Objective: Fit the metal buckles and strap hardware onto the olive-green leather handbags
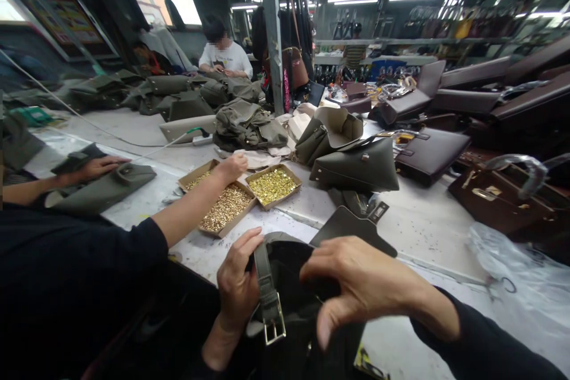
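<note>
A dark green handbag (pixel 291 261) stands in front of me at the table's edge, its opening facing up. My left hand (pixel 238 279) grips its left side, beside a strap (pixel 264 267) that ends in a gold-coloured buckle (pixel 275 322). Over the right part of the bag hovers my right hand (pixel 365 279), its thumb and fingers apart with nothing seen between them. Its fingertips partly overlap the bag, so I cannot tell whether they touch it. A dark flap piece (pixel 351 228) lies behind that hand.
A co-worker's hand (pixel 234 166) reaches over a box of small gold-coloured metal parts (pixel 225 208); another such box (pixel 274 185) adjoins it. The co-worker's other hand (pixel 100 167) rests on a green bag piece (pixel 116 187). Green bags (pixel 356 166) and brown bags (pixel 503 196) crowd the table.
</note>
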Action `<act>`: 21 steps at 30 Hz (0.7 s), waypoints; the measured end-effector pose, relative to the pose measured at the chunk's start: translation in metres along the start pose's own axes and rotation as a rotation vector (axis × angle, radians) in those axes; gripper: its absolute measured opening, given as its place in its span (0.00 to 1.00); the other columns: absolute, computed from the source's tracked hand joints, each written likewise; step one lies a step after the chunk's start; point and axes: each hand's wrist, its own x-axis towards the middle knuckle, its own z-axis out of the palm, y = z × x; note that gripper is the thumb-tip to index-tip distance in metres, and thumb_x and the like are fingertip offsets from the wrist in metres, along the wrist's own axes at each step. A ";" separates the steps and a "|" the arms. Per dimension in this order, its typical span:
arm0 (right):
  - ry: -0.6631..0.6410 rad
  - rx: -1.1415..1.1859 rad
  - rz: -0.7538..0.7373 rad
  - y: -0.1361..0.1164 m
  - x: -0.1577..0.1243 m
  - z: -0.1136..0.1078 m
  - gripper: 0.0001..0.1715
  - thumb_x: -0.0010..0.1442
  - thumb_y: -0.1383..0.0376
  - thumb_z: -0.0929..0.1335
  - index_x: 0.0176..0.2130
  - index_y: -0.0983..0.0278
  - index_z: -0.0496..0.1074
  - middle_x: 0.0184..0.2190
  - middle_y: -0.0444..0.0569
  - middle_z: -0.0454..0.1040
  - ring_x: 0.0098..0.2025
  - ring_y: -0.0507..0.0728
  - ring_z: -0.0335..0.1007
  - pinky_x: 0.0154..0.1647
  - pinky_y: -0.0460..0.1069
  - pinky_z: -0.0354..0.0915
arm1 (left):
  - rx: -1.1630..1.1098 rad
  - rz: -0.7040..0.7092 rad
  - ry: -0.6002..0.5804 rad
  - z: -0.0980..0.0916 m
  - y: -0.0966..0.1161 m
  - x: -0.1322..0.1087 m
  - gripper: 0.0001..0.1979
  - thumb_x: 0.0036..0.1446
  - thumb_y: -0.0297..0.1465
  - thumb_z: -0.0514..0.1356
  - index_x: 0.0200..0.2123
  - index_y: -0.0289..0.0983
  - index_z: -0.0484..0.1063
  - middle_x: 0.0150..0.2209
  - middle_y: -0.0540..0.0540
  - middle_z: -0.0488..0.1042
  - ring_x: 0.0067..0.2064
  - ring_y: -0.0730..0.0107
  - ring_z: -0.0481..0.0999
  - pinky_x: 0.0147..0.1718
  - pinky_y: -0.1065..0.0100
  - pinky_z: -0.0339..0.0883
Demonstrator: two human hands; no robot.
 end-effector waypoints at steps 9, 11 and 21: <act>-0.081 -0.166 -0.158 -0.027 -0.015 0.006 0.08 0.67 0.60 0.72 0.35 0.58 0.71 0.29 0.38 0.77 0.32 0.53 0.74 0.34 0.49 0.62 | -0.047 -0.547 -0.035 -0.021 -0.004 0.029 0.12 0.62 0.34 0.62 0.48 0.42 0.79 0.50 0.46 0.82 0.53 0.58 0.80 0.60 0.57 0.70; -0.018 -0.261 -0.129 -0.020 -0.014 -0.009 0.09 0.67 0.64 0.72 0.34 0.59 0.71 0.31 0.39 0.77 0.34 0.54 0.73 0.39 0.51 0.65 | 0.005 -0.621 -0.079 -0.043 -0.007 0.029 0.15 0.60 0.34 0.62 0.50 0.43 0.79 0.49 0.46 0.82 0.53 0.56 0.80 0.57 0.57 0.72; 0.540 -0.557 0.104 0.040 -0.005 0.023 0.16 0.61 0.78 0.69 0.42 0.59 0.77 0.50 0.56 0.71 0.43 0.62 0.71 0.40 0.57 0.73 | 0.291 -0.132 -0.381 -0.090 0.047 -0.012 0.13 0.62 0.40 0.61 0.47 0.43 0.78 0.46 0.45 0.75 0.45 0.65 0.80 0.43 0.73 0.75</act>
